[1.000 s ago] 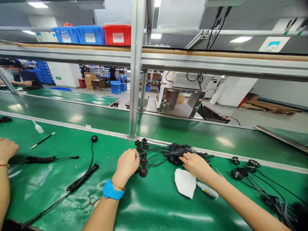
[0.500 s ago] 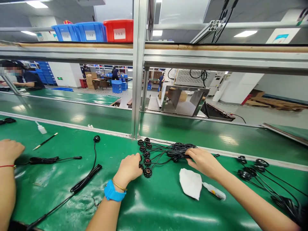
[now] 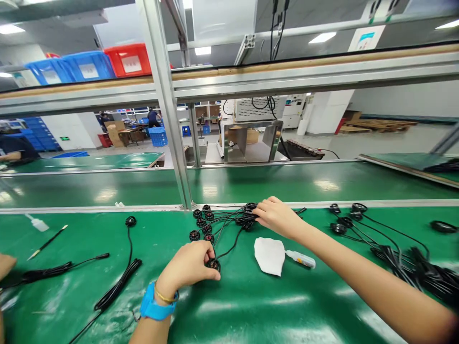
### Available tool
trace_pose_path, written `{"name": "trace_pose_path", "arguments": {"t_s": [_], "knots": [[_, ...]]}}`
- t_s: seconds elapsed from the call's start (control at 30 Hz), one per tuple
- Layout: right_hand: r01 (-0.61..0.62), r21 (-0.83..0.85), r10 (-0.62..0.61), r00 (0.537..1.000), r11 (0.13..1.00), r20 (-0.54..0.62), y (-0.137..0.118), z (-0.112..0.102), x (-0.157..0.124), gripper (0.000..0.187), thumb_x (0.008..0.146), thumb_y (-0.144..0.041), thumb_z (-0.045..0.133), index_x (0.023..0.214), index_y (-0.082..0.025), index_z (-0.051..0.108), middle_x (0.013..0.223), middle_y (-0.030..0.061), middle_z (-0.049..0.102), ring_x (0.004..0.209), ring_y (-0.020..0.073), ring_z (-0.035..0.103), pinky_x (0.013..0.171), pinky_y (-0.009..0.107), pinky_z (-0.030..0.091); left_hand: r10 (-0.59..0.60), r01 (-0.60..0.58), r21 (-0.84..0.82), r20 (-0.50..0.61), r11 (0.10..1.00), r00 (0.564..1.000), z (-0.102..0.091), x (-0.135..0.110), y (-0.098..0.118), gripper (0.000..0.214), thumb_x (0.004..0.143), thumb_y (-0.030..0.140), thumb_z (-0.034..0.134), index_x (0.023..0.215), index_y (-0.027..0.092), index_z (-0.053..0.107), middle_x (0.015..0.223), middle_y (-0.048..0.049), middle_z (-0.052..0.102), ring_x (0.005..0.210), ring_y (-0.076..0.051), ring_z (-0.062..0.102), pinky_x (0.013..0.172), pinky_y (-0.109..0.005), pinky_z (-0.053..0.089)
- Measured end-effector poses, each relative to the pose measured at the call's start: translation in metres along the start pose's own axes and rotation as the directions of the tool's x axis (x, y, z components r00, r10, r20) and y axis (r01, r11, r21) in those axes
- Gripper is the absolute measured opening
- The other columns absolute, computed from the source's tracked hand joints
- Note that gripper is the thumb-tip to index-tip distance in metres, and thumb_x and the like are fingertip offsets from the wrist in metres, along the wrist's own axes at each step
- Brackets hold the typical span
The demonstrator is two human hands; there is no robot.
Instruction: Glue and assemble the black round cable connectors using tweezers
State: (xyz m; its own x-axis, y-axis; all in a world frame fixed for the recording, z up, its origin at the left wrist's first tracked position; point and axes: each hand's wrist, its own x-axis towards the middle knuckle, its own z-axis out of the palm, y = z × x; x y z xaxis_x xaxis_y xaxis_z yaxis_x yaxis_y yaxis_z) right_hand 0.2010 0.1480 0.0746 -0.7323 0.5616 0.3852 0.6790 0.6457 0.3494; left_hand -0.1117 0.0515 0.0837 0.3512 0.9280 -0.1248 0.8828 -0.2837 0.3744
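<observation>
My left hand [image 3: 188, 267], with a blue watch on its wrist, pinches a small round black part [image 3: 214, 263] at the end of a black cable, low on the green mat [image 3: 251, 306]. Several more round black parts [image 3: 201, 220] lie in a cluster just beyond it. My right hand [image 3: 278, 217] rests closed on the bundle of black cables [image 3: 247, 217] that run from those parts. A white cloth [image 3: 268, 255] and a small white tube [image 3: 300, 259] lie just in front of my right hand.
More cabled parts [image 3: 346, 222] lie at the right. A coiled black cable [image 3: 118, 282] lies at the left, with a stick [image 3: 46, 242] and a small bottle [image 3: 38, 223]. Another person's hand [image 3: 5, 265] shows at the left edge. An aluminium post [image 3: 168, 114] rises behind the mat.
My left hand has drawn one round part toward me, away from the cluster. My right hand has shifted left onto the cable bundle. The view has swung to the right.
</observation>
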Motion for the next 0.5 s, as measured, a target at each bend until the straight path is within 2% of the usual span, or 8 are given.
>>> {"name": "trace_pose_path", "arguments": {"t_s": [0.1,0.17,0.23,0.27,0.33,0.5], "knots": [[-0.009,0.005,0.009,1.0,1.0,-0.029,0.0,-0.006,0.009,0.004,0.091,-0.018,0.065,0.094,-0.017,0.067,0.084,0.0057,0.066,0.081,0.0213,0.059,0.078,0.034,0.032,-0.009,0.008,0.027,0.01,1.0,1.0,0.005,0.003,0.003,0.029,0.064,0.043,0.083,0.082,0.025,0.068,0.082,0.0019,0.073,0.077,-0.021,0.068,0.059,-0.026,0.039],[-0.009,0.014,0.01,0.998,1.0,-0.054,-0.002,-0.01,0.014,0.005,0.092,-0.019,0.065,0.096,-0.017,0.067,0.085,0.006,0.067,0.082,0.0214,0.059,0.078,0.034,0.032,-0.052,0.053,0.05,-0.025,0.997,0.998,0.006,0.006,0.003,0.031,0.073,0.054,0.074,0.076,0.025,0.066,0.078,0.0006,0.073,0.076,-0.022,0.068,0.058,-0.027,0.038],[-0.004,0.026,0.006,0.997,1.0,-0.08,-0.004,-0.013,0.017,0.006,0.093,-0.02,0.064,0.097,-0.017,0.066,0.086,0.0065,0.067,0.082,0.0215,0.059,0.079,0.034,0.032,-0.128,0.137,0.085,-0.104,0.987,0.986,0.009,0.01,0.004,0.037,0.086,0.06,0.058,0.08,0.023,0.063,0.081,-0.0027,0.073,0.078,-0.024,0.069,0.06,-0.029,0.039],[0.0,0.033,0.003,0.996,0.999,-0.093,-0.005,-0.014,0.018,0.006,0.093,-0.02,0.064,0.097,-0.016,0.066,0.086,0.0066,0.067,0.082,0.0214,0.059,0.079,0.034,0.032,-0.168,0.185,0.103,-0.148,0.977,0.975,0.011,0.012,0.005,0.038,0.089,0.059,0.053,0.086,0.022,0.062,0.086,-0.0052,0.073,0.081,-0.025,0.069,0.062,-0.03,0.04],[0.011,0.044,-0.005,0.993,0.999,-0.119,-0.008,-0.015,0.018,0.007,0.095,-0.02,0.061,0.097,-0.016,0.066,0.086,0.0068,0.067,0.081,0.0208,0.059,0.079,0.034,0.033,-0.231,0.262,0.135,-0.207,0.956,0.951,0.019,0.018,0.006,0.037,0.089,0.056,0.055,0.097,0.02,0.06,0.099,-0.0108,0.072,0.087,-0.029,0.07,0.066,-0.032,0.042],[0.024,0.063,-0.011,0.981,0.998,-0.196,-0.016,-0.02,0.016,0.016,0.1,-0.019,0.051,0.103,-0.015,0.066,0.092,0.0086,0.068,0.08,0.0192,0.06,0.079,0.034,0.037,-0.287,0.33,0.179,-0.229,0.927,0.93,0.034,0.027,0.004,0.026,0.088,0.036,0.062,0.103,0.016,0.059,0.109,-0.016,0.069,0.09,-0.032,0.072,0.071,-0.035,0.048]]}}
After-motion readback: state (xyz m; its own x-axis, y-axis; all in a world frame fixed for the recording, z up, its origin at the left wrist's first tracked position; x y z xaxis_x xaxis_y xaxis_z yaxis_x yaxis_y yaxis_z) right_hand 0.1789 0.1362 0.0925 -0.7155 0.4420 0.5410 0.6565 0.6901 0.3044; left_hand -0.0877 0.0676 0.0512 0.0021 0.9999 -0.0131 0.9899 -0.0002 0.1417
